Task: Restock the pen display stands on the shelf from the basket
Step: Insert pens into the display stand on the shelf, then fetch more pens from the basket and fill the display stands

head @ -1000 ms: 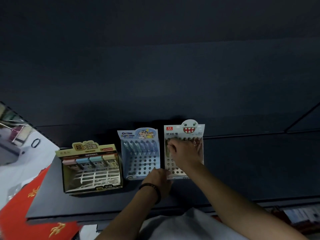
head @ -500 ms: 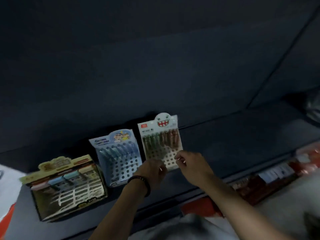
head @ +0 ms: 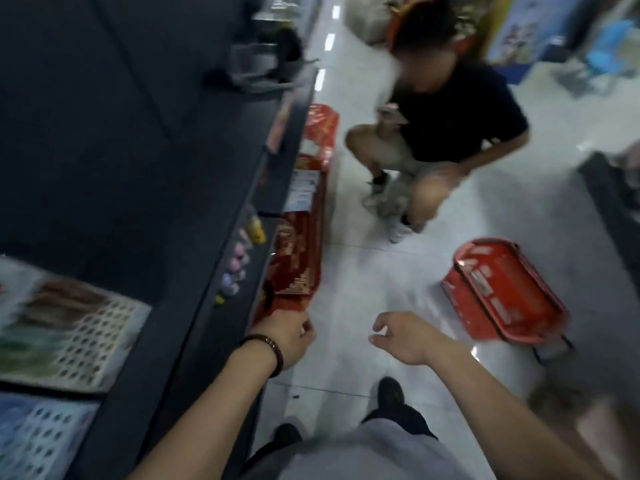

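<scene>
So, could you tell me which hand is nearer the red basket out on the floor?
Right. The right hand is just left of the basket; the left hand is farther left, by the shelf.

Red plastic shopping basket (head: 502, 289) with pale label patches on its side; pale grey glossy tiled floor (head: 349, 292); dark charcoal metal shelf (head: 194, 327); white cardboard pen display stand (head: 100, 341) patterned with a regular grid of dark round holes, holding brown pens (head: 65, 303) above green pens (head: 27, 344); pale blue cardboard display stand (head: 41, 445) with the same hole grid; red packets (head: 298, 268) printed in gold; dark brown beaded bracelet (head: 268, 349); crouching person (head: 457, 109) in black shirt and beige shorts.
</scene>
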A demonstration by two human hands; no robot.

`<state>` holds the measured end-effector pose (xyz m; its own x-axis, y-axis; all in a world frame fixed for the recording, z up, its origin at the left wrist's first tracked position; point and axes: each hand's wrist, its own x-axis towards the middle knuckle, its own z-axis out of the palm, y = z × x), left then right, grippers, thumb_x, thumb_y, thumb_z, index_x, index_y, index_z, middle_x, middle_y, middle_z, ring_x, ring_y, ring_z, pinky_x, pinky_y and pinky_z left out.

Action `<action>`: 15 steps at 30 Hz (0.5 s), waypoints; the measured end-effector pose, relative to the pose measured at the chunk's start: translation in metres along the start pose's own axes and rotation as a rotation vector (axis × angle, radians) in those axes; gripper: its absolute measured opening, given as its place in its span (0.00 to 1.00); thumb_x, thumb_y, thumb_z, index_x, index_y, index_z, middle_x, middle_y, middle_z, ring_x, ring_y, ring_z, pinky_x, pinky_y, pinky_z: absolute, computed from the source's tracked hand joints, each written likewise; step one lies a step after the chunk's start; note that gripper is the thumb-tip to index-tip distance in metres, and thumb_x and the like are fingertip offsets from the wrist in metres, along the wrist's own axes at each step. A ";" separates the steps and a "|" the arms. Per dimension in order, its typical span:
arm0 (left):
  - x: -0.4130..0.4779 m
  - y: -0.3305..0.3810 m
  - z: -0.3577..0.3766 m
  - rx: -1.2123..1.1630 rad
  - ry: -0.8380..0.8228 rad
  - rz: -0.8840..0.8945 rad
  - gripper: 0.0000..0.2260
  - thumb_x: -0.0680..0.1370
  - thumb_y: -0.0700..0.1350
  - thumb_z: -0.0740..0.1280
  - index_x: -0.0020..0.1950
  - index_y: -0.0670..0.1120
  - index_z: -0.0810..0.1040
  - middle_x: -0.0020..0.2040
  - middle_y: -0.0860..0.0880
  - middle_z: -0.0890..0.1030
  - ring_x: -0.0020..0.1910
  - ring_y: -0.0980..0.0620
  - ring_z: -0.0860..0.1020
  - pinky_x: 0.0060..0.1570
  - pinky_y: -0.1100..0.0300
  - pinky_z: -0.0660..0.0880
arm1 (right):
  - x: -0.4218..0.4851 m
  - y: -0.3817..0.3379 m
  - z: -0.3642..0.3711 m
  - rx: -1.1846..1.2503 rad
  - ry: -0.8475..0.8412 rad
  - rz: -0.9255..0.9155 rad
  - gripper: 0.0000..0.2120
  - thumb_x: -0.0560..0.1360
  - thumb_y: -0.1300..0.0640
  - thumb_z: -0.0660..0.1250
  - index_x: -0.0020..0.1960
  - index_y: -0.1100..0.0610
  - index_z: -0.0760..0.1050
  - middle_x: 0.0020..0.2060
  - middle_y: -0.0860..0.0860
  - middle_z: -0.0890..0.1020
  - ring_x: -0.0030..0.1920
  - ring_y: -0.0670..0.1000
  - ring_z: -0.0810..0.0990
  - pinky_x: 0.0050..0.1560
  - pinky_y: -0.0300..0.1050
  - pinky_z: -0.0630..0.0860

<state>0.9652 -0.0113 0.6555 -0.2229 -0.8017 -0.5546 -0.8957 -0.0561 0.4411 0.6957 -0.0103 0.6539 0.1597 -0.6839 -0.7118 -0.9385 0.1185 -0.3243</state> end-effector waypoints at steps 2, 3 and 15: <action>0.009 0.035 0.026 0.050 -0.106 0.055 0.07 0.79 0.56 0.66 0.51 0.55 0.80 0.51 0.53 0.83 0.50 0.52 0.81 0.52 0.56 0.81 | -0.020 0.050 0.013 0.118 0.027 0.086 0.23 0.82 0.37 0.65 0.71 0.50 0.76 0.64 0.53 0.81 0.62 0.54 0.80 0.64 0.46 0.76; 0.015 0.057 0.045 0.075 -0.159 0.082 0.07 0.80 0.55 0.66 0.52 0.55 0.80 0.52 0.53 0.83 0.51 0.52 0.81 0.53 0.57 0.80 | -0.034 0.082 0.020 0.176 0.038 0.130 0.22 0.82 0.37 0.65 0.69 0.49 0.77 0.64 0.52 0.81 0.61 0.53 0.80 0.64 0.47 0.77; 0.108 0.364 0.216 0.014 -0.400 0.227 0.08 0.81 0.54 0.67 0.55 0.54 0.82 0.48 0.54 0.83 0.45 0.55 0.82 0.49 0.60 0.80 | -0.150 0.400 0.042 0.953 0.352 0.440 0.07 0.83 0.50 0.68 0.50 0.52 0.82 0.44 0.51 0.87 0.44 0.53 0.88 0.44 0.49 0.82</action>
<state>0.5322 0.0107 0.6035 -0.5423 -0.4996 -0.6755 -0.8119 0.1047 0.5743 0.3087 0.1701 0.6051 -0.3676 -0.5947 -0.7150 -0.2475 0.8036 -0.5412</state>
